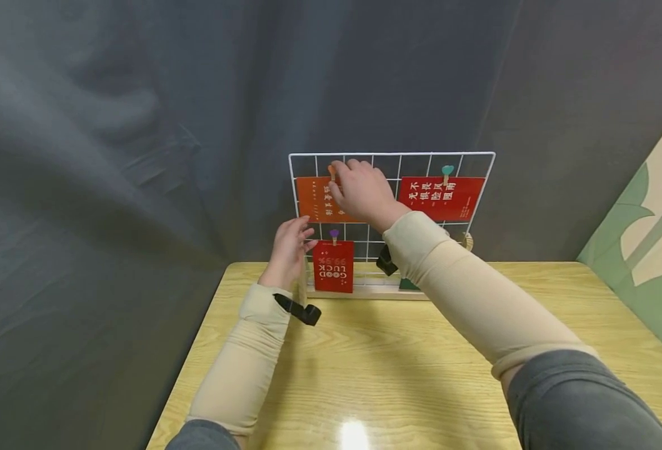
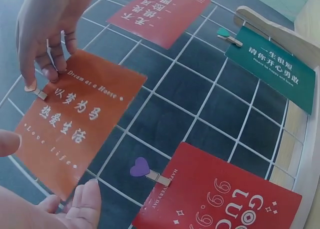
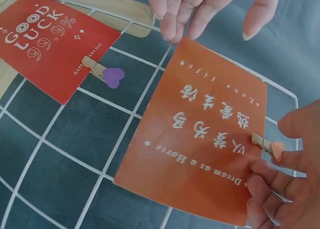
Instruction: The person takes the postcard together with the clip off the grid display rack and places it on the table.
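An orange card [image 2: 85, 114] with white lettering hangs on a white wire grid [image 1: 389, 154], held by a wooden clip with an orange heart [image 3: 276, 150]. My right hand [image 1: 362, 192] is at the top of this card. One finger lies against the heart clip, while the other fingertips [image 3: 260, 181] touch the card's edge and the thumb stands apart. My left hand [image 1: 287, 250] is at the card's lower left, its relaxed fingers [image 2: 87, 201] right at the bottom edge and the thumb spread away. Below hangs a red GOOD LUCK card [image 1: 333, 275] on a purple heart clip [image 3: 113, 77].
Another red card [image 1: 460, 203] hangs at the grid's upper right from a teal heart clip [image 1: 447, 170]. A green card [image 2: 277, 71] is lower right, mostly behind my right arm in the head view. The grid stands in a wooden base [image 1: 376, 292] on a wooden table [image 1: 331, 356], before a dark curtain [image 1: 240, 125].
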Tool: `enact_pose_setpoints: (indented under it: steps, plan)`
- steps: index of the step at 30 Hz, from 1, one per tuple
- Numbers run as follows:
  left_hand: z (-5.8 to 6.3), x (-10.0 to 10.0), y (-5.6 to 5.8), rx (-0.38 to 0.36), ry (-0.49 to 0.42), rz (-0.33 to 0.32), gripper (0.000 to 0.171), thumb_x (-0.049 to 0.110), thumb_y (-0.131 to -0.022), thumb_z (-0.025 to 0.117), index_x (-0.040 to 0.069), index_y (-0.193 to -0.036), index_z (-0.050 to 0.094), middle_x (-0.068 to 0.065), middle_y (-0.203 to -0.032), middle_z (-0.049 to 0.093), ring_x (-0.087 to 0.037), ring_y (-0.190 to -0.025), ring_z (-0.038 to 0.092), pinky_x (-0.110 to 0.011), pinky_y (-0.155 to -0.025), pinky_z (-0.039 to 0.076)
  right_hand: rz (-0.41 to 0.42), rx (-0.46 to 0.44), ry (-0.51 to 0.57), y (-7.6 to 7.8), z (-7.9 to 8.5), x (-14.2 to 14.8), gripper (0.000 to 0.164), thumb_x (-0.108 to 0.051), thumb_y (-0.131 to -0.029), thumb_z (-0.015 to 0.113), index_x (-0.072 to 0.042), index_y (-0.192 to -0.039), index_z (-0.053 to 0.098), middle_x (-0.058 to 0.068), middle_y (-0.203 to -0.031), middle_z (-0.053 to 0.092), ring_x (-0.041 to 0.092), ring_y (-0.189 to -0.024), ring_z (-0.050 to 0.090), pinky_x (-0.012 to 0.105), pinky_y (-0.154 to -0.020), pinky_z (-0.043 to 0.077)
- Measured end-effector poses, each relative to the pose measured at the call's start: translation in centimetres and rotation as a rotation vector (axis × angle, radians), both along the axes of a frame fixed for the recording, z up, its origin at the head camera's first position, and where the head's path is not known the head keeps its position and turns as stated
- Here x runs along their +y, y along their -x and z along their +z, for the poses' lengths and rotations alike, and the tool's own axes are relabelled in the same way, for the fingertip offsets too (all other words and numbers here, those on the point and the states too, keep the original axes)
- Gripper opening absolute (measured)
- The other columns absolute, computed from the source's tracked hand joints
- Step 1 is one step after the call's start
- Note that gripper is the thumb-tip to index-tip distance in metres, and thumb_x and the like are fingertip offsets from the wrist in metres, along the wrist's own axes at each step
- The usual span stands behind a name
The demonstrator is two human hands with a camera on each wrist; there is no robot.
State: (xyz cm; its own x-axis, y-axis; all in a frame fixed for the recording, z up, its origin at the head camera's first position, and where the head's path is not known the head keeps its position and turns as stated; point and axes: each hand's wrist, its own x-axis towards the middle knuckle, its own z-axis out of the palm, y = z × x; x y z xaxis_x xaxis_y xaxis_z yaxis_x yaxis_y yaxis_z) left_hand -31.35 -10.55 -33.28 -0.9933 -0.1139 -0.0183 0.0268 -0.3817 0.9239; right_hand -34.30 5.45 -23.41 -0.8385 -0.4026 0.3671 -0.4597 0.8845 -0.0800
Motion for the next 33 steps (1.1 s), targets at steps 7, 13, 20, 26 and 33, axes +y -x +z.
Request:
enact_pose_setpoints:
  steps: [7, 13, 20, 26, 33]
  plan:
    - [0.2, 0.5, 0.2, 0.036, -0.001, 0.013, 0.020, 0.014, -0.107, 0.054, 0.008, -0.118, 0.039, -0.013, -0.130, 0.043, -0.035, -0.118, 0.053, -0.026, -0.074, 0.049, -0.019, 0.006, 0.008, 0.3, -0.2, 0.5, 0.055, -0.031, -0.106, 0.053, -0.001, -0.151, 0.044, 0.020, -0.135, 0.057, 0.037, -0.117, 0.055, 0.050, -0.101, 0.048]
    - [-0.2, 0.9, 0.4, 0.033, 0.058, 0.017, 0.039, 0.013, -0.108, 0.051, 0.000, -0.143, 0.037, -0.016, -0.136, 0.046, -0.035, -0.119, 0.054, -0.028, -0.079, 0.049, -0.028, -0.004, 0.008, 0.6, -0.1, 0.8, 0.052, -0.030, -0.108, 0.047, 0.000, -0.151, 0.046, 0.019, -0.133, 0.060, 0.037, -0.116, 0.058, 0.050, -0.100, 0.048]
    - [-0.3, 1.0, 0.7, 0.048, 0.093, 0.010, 0.042, 0.013, -0.110, 0.047, -0.003, -0.149, 0.041, -0.017, -0.138, 0.048, -0.016, -0.091, 0.060, -0.026, -0.075, 0.049, -0.063, -0.040, 0.041, 1.3, 0.5, 0.7, 0.047, -0.028, -0.110, 0.043, -0.001, -0.148, 0.052, 0.019, -0.138, 0.060, 0.036, -0.122, 0.059, 0.051, -0.104, 0.048]
    - [-0.5, 1.1, 0.9, 0.048, 0.111, 0.070, 0.028, 0.009, -0.111, 0.045, -0.004, -0.134, 0.052, -0.012, -0.112, 0.056, -0.017, -0.085, 0.061, -0.026, -0.071, 0.048, -0.058, -0.066, 0.172, 1.6, 0.5, 0.3, 0.035, -0.030, -0.111, 0.045, -0.007, -0.127, 0.067, 0.009, -0.107, 0.069, 0.027, -0.097, 0.065, 0.046, -0.089, 0.052]
    - [-0.9, 0.9, 1.2, 0.082, 0.119, 0.075, 0.017, 0.002, -0.110, 0.040, -0.003, -0.120, 0.052, -0.010, -0.104, 0.051, -0.016, -0.085, 0.061, -0.042, -0.089, 0.048, -0.066, -0.099, 0.218, 1.5, 0.5, 0.1, 0.027, -0.031, -0.111, 0.047, -0.010, -0.110, 0.062, 0.006, -0.094, 0.065, 0.024, -0.085, 0.061, 0.044, -0.084, 0.049]
